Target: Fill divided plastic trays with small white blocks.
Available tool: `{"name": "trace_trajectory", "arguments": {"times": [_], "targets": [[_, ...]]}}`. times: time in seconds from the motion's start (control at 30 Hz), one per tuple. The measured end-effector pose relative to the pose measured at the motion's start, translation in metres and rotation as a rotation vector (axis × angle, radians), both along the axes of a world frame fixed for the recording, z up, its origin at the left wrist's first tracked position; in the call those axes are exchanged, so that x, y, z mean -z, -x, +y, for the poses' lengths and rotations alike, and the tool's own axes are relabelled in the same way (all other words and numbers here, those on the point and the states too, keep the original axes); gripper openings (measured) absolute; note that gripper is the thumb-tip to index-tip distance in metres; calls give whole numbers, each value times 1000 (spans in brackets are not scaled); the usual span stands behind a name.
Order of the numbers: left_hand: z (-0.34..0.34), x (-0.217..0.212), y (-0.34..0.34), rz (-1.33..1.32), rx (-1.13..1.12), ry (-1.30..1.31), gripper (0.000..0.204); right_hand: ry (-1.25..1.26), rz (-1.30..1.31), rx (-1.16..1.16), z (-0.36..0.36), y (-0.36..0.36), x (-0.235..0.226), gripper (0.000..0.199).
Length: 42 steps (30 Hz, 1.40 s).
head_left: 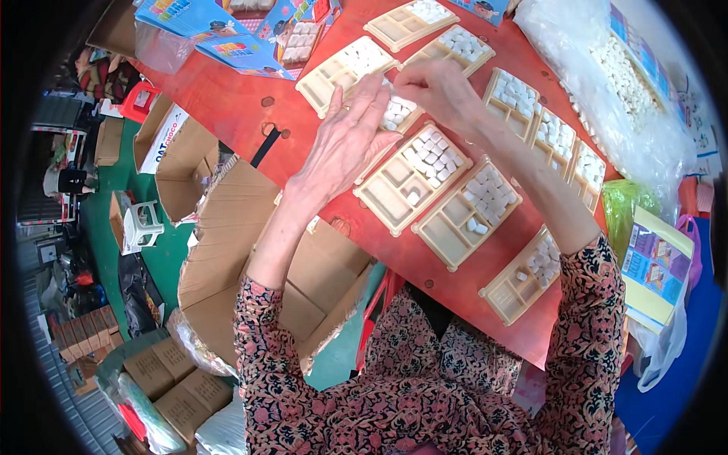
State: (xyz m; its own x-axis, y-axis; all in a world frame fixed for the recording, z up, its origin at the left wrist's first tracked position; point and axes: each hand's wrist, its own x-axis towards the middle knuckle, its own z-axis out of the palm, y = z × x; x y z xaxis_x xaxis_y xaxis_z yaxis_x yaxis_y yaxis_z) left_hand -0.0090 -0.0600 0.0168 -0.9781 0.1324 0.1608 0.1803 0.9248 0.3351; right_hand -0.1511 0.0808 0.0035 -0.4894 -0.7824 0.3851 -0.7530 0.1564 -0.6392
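Note:
My left hand (350,130) lies with its fingers stretched out over a cream compartment tray, mostly hidden beneath it. Small white blocks (397,115) fill the visible part of that tray. Over its far side, the fingers of my right hand (436,87) are pinched together just beside the left fingertips. Whatever they hold is hidden. Nearer to me sits another cream tray (378,206), its larger far section packed with white blocks and a loose one in a small compartment. To its right a similar tray (440,236) has a couple of blocks in a small compartment.
Several more part-filled trays (514,299) stand around the red table (303,163). Blue printed boxes (246,53) are at the far left. A clear plastic bag of white blocks (629,83) lies at the far right. A large open carton (235,250) stands against the table's left edge.

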Motion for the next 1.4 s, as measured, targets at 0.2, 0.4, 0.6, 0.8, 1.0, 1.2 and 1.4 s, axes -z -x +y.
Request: {"name": "trace_trajectory", "arguments": {"times": [0.2, 0.4, 0.6, 0.8, 1.0, 1.2, 1.4], "targets": [[6, 15, 8, 5, 54, 118, 79, 129, -224, 166, 2, 13, -5, 11], [1, 0, 13, -59, 30, 35, 70, 164, -13, 226, -12, 24, 2, 13], [-32, -3, 42, 60, -82, 7, 61, -131, 307, 99, -41, 32, -4, 28], [-42, 14, 62, -113, -117, 124, 73, -235, 406, 97, -48, 27, 12, 28], [-43, 12, 64, -79, -108, 149, 71, -348, 549, 41, -46, 27, 10, 18], [-47, -15, 81, 17, -60, 11, 62, -19, 172, 204, -13, 96, -19, 14], [-23, -5, 152, 132, 55, 61, 55, 35, -129, 352, 16, 153, -22, 14]]}}
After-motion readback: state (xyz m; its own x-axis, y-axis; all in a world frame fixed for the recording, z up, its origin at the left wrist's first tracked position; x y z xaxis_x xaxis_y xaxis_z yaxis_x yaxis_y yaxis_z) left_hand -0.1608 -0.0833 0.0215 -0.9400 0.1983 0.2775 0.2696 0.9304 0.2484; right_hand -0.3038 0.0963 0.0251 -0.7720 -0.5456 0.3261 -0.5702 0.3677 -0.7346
